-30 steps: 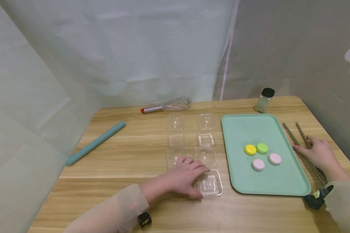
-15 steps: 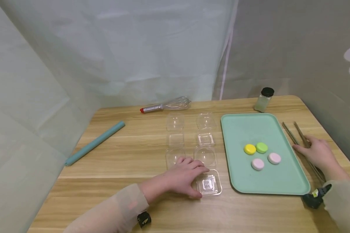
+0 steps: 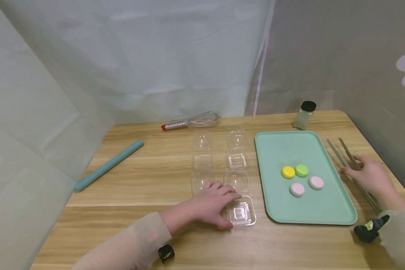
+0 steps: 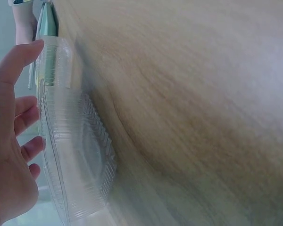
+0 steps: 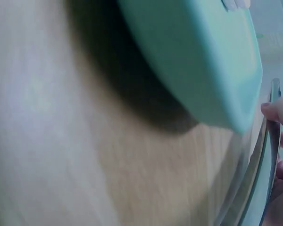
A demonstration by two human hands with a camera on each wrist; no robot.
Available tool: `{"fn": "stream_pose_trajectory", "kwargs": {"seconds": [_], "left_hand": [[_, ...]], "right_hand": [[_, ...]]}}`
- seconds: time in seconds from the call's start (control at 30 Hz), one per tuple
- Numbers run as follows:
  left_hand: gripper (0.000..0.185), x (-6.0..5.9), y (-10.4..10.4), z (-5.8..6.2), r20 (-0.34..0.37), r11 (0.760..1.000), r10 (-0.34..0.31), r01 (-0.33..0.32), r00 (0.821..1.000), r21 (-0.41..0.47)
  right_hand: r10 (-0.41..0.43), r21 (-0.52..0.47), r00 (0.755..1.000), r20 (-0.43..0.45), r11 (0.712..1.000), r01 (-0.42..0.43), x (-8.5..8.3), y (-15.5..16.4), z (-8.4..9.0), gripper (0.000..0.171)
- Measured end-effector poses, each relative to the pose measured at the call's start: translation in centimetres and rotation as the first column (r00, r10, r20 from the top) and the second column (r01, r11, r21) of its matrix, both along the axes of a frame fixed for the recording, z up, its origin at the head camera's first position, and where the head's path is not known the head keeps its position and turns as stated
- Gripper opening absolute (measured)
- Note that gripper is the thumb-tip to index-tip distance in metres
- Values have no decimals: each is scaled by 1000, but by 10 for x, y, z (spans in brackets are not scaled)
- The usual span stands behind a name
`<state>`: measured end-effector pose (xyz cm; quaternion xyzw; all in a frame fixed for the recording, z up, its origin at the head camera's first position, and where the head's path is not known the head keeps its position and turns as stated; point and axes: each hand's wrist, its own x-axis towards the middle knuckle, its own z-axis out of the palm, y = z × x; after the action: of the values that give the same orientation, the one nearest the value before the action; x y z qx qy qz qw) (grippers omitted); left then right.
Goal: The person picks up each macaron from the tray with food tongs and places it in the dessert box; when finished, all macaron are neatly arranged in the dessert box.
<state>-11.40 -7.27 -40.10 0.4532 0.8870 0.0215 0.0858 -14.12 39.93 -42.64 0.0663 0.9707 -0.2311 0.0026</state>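
Note:
Over the near clear plastic containers, my left hand (image 3: 210, 206) spans the right one (image 3: 244, 214), thumb at its near edge and fingers at its far edge. In the left wrist view the thumb (image 4: 26, 54) meets clear plastic and the fingertips sit at the rim of a ribbed container (image 4: 92, 155). Metal tongs (image 3: 337, 153) are gripped by my right hand (image 3: 371, 176), just right of the green tray (image 3: 283, 146). The tongs' two arms stand apart. On the tray lie yellow (image 3: 288, 172), green (image 3: 302, 170) and two pink macarons (image 3: 297, 189).
Clear lids and bases extend behind my left hand, including a far lid (image 3: 237, 139). A whisk (image 3: 192, 122) lies at the back edge. A teal rolling pin (image 3: 109, 165) lies at the left, and a black-capped jar (image 3: 303, 115) stands behind the tray.
The tongs in my right hand have risen slightly and turned a little, their tips higher in view. My left hand has stayed at the container. The macarons have not moved on the tray.

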Motion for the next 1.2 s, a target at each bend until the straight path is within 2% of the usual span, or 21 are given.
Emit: {"fn": "stream_pose_trajectory", "kwargs": {"seconds": [0.27, 0.37, 0.63, 0.97, 1.2], "left_hand": [[84, -1, 0, 2, 0, 1000, -9, 9, 1000, -10], [84, 0, 0, 2, -1, 1000, -11, 11, 1000, -12], [84, 1, -1, 1, 13, 1000, 3, -2, 1000, -5], [85, 2, -1, 0, 25, 1000, 10, -11, 1000, 7], [84, 2, -1, 0, 15, 1000, 6, -6, 1000, 3]], "right_hand": [[-4, -9, 1000, -8, 1000, 4, 1, -5, 7, 77], [20, -27, 1000, -4, 999, -20, 0, -6, 10, 78], [70, 4, 997, 14, 998, -70, -1, -17, 21, 68], [118, 43, 993, 18, 992, -119, 0, -27, 25, 76], [175, 63, 984, 34, 982, -177, 1, -26, 30, 73]]}}
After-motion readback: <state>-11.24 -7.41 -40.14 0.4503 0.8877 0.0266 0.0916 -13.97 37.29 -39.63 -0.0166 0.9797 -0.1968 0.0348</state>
